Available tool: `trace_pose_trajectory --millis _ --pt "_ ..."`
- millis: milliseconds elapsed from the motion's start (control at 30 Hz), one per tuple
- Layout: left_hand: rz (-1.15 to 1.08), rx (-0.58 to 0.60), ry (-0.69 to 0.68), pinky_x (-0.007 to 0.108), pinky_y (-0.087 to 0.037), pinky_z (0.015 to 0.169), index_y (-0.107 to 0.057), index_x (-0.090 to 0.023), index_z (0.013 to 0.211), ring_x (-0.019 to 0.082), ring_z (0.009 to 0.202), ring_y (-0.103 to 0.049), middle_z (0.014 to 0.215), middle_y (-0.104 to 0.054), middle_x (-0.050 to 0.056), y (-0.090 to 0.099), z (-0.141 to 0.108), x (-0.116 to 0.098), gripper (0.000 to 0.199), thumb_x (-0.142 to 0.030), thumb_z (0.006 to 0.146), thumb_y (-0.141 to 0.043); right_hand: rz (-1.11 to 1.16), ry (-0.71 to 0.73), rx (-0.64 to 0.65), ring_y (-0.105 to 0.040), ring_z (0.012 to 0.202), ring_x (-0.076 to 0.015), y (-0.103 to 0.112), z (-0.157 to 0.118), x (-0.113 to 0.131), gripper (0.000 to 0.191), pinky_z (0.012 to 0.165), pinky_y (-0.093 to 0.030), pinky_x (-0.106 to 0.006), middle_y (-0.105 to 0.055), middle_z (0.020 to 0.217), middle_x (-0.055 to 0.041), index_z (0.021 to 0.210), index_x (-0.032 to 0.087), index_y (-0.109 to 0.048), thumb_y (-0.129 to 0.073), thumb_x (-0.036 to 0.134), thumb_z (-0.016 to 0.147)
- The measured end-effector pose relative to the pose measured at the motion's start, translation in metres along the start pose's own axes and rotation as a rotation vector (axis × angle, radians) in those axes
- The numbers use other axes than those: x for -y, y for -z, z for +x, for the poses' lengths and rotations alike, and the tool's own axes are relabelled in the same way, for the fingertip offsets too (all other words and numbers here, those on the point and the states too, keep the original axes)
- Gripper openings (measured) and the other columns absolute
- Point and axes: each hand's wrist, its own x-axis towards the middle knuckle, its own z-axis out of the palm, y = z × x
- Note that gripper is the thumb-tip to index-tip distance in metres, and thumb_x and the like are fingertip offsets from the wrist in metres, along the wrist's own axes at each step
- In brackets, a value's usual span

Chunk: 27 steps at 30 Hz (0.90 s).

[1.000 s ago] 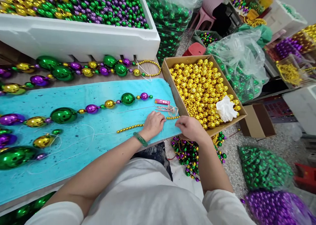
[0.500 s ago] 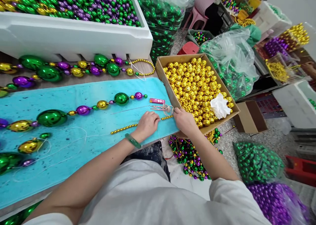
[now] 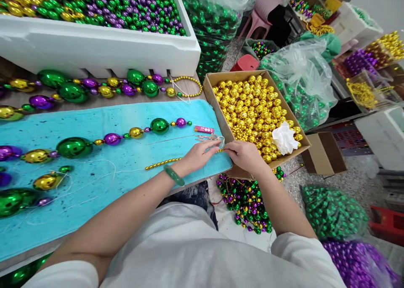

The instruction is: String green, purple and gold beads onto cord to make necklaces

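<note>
My right hand (image 3: 244,154) is closed, its fingertips pinching the right end of a short string of small gold beads (image 3: 164,163). My left hand (image 3: 199,156), with a green bangle on the wrist, lies over the middle of that string. Its fingers are stretched toward the right fingertips, thumb apart from them, and it hides part of the beads. From the string's left end a thin white cord (image 3: 129,170) runs across the blue cloth (image 3: 104,119). Just beyond my fingers lie small snips (image 3: 202,137), partly covered, and a pink lighter (image 3: 204,129).
Strands of large green, purple and gold beads (image 3: 74,147) lie on the cloth at left. A cardboard box (image 3: 217,111) of gold beads stands at right. Behind is a white foam box (image 3: 126,52) of mixed beads. Bagged green beads (image 3: 333,212) sit on the floor.
My left hand has slid right along the gold beads, its fingers straightening out beside the right hand. The right hand stays at the string's end. The whole view has shifted slightly.
</note>
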Motion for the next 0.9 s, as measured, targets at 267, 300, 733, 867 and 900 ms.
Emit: trace_pose_trajectory --millis 267,300,733,867,900 --pt "-0.473 0.069 0.182 0.035 -0.049 0.089 -0.072 -0.015 0.095 0.018 0.095 -0.064 0.100 -0.073 0.007 -0.015 0.007 -0.003 0.020 -0.029 0.087 -0.059 0.409 -0.014 -0.246 -0.065 0.074 -0.0151 0.003 -0.003 -0.018 0.021 0.070 -0.050 -0.028 -0.072 0.081 -0.0027 0.088 0.021 -0.072 -0.055 0.032 0.089" --pt "-0.520 0.049 0.174 0.035 -0.047 0.092 -0.072 -0.016 0.098 0.018 0.100 -0.062 0.105 -0.072 0.008 -0.016 0.006 -0.003 0.020 -0.028 0.088 -0.058 0.439 0.005 -0.234 -0.065 0.075 -0.0151 0.003 -0.002 -0.016 0.020 0.071 -0.050 -0.028 -0.072 0.082 -0.0028 0.088 0.021 -0.073 -0.056 0.032 0.089" --pt "-0.621 0.134 0.372 0.024 -0.044 0.062 -0.066 -0.012 0.072 0.009 0.060 -0.056 0.064 -0.061 0.001 0.004 0.003 -0.011 0.019 -0.026 0.084 -0.061 0.700 -0.195 -0.647 -0.054 0.061 -0.0125 0.003 0.011 -0.036 0.013 0.058 -0.044 -0.027 -0.062 0.067 0.0012 0.077 0.020 -0.067 -0.065 0.033 0.076" --pt "-0.576 0.171 0.433 0.022 -0.043 0.055 -0.068 -0.012 0.075 0.008 0.054 -0.053 0.061 -0.059 0.000 0.017 0.002 -0.015 0.018 -0.024 0.084 -0.058 0.774 -0.436 -0.837 -0.038 0.048 -0.0089 0.009 0.014 -0.066 0.017 0.047 -0.032 -0.025 -0.046 0.056 0.0047 0.077 0.020 -0.061 -0.067 0.035 0.072" --pt "-0.552 0.165 0.442 0.022 -0.043 0.055 -0.068 -0.012 0.074 0.008 0.054 -0.052 0.061 -0.059 0.000 0.021 0.002 -0.015 0.018 -0.023 0.084 -0.058 0.765 -0.486 -0.863 -0.035 0.045 -0.0088 0.012 0.014 -0.074 0.017 0.045 -0.029 -0.025 -0.042 0.053 0.0059 0.077 0.021 -0.058 -0.064 0.036 0.074"
